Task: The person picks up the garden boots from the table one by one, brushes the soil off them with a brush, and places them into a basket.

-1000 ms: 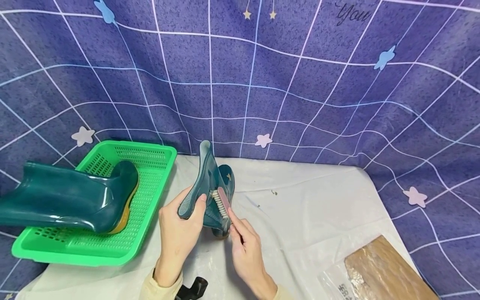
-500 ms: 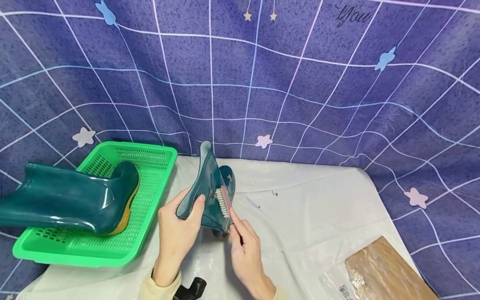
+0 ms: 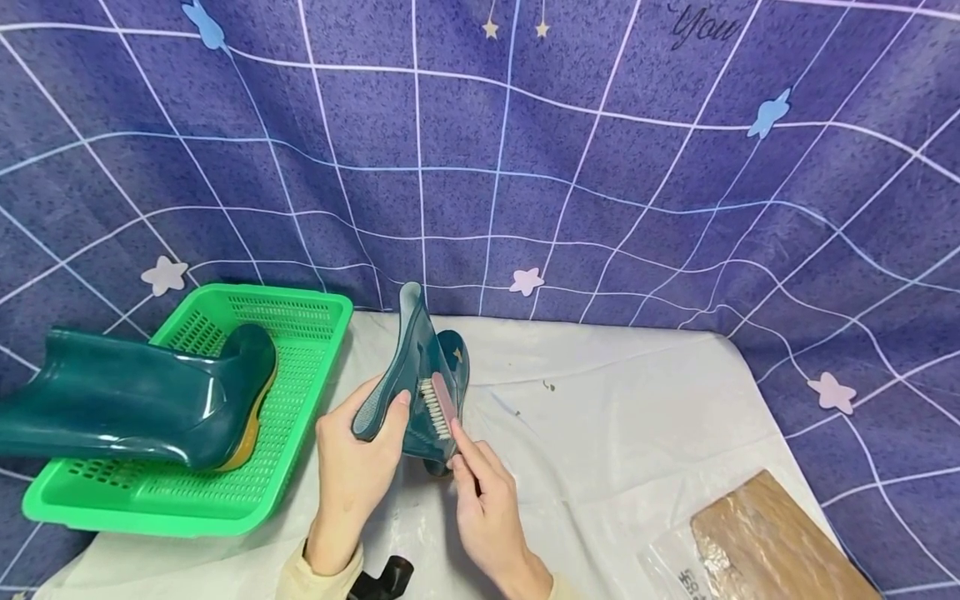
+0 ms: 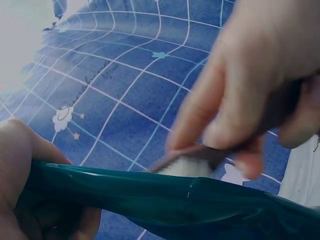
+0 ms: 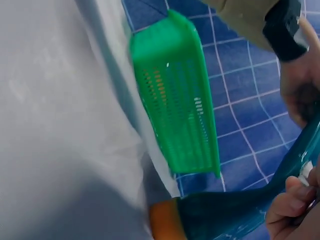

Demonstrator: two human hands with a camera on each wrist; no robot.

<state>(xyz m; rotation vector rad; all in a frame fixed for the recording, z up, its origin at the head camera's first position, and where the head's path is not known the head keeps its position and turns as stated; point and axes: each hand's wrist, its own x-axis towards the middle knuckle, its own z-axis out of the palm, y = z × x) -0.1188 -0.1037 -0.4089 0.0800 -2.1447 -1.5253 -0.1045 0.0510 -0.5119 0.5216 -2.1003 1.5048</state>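
A dark teal rubber boot [image 3: 417, 421] is tilted in the middle of the white-covered table, its open top towards the left. My left hand [image 3: 356, 479] grips the boot's top rim, thumb on the outside of the shaft. With curled fingers my right hand [image 3: 491, 508] holds a scrubbing brush [image 3: 445, 400] that has a pinkish back and white bristles. Those bristles lie against the boot's shaft; in the left wrist view the brush [image 4: 187, 162] meets the teal surface from above. The right wrist view shows the boot's orange-brown sole [image 5: 166, 220] at the table cover.
On the left, a green plastic basket [image 3: 300, 433] holds a second teal boot [image 3: 150, 400], its shaft sticking out over the side. A brown package in clear plastic [image 3: 772, 542] lies at the right front. Behind the table hangs a purple grid-patterned cloth [image 3: 570, 200].
The brush in my right hand shifts slightly right along the boot's shaft, then back left. My left hand keeps its grip on the rim, and the boot stays nearly still.
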